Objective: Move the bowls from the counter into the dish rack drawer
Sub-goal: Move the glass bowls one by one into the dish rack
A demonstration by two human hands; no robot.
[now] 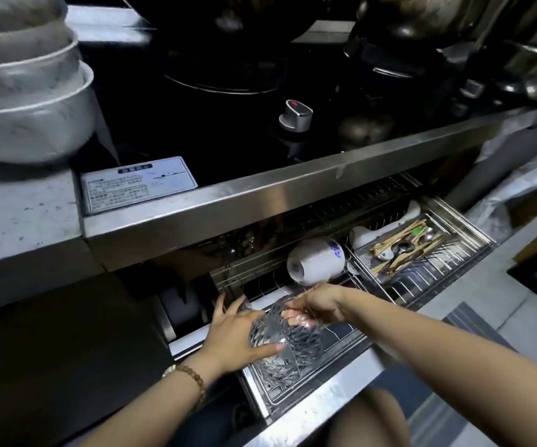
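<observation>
Holding glass bowl on edge: left hand, right hand, above drawer.

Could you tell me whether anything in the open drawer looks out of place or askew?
Nothing looks spilled or broken. The white ceramic bowl with blue markings lies tipped on its side, and the wooden chopsticks and metal spoons lie jumbled in their basket. The left hand and right hand grip the clear patterned glass bowl.
</observation>
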